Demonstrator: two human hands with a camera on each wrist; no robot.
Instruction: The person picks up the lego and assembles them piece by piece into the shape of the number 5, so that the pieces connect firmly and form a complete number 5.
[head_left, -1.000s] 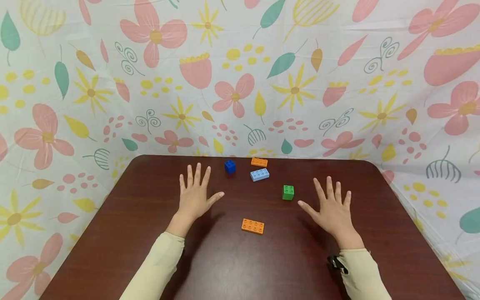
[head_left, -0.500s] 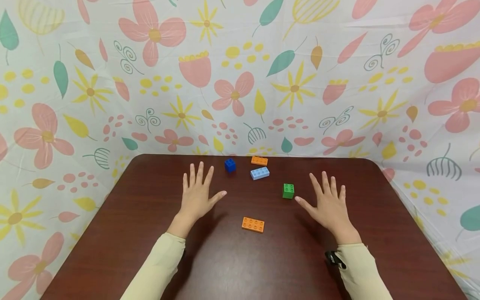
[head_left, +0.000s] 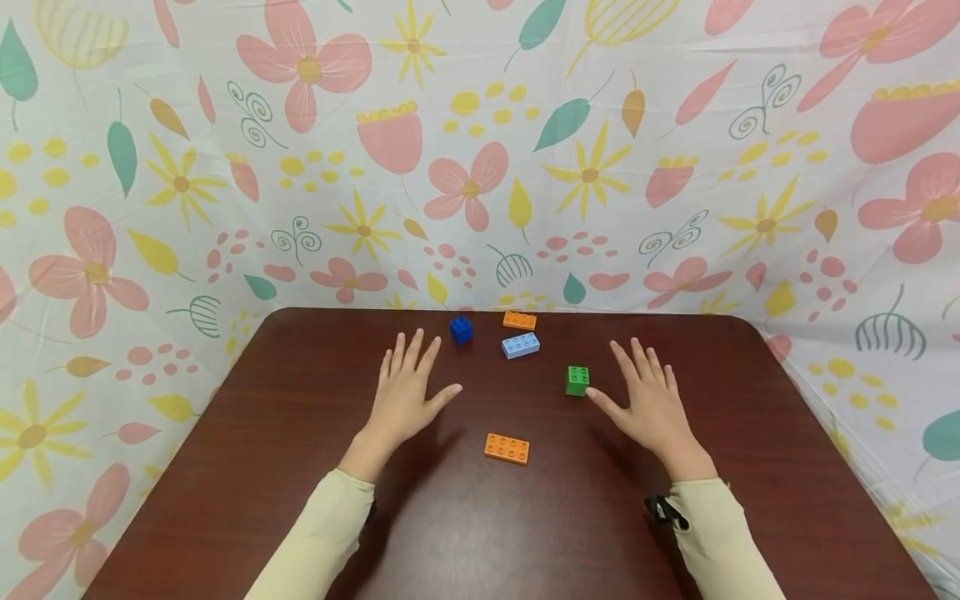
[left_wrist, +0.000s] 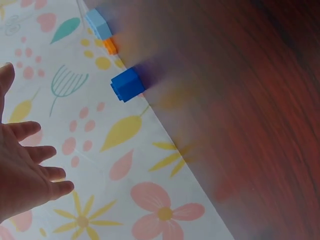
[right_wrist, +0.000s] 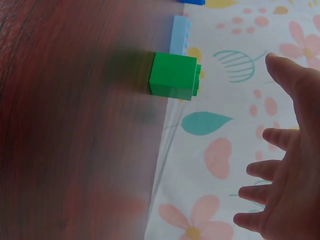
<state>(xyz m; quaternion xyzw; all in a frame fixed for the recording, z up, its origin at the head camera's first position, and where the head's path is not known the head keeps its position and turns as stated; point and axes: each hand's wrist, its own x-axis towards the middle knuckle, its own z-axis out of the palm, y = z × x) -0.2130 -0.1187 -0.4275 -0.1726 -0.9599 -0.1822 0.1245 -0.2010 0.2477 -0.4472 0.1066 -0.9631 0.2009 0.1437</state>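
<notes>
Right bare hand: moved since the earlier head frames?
Yes: the right bare hand has shifted left, closer to the four-stud green plastic block.

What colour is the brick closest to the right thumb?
Green; the brick shows best in the right wrist view.

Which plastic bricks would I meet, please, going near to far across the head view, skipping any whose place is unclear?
Near orange oblong plastic brick, green cube-shaped plastic brick, light blue oblong plastic brick, far orange oblong plastic brick.
</notes>
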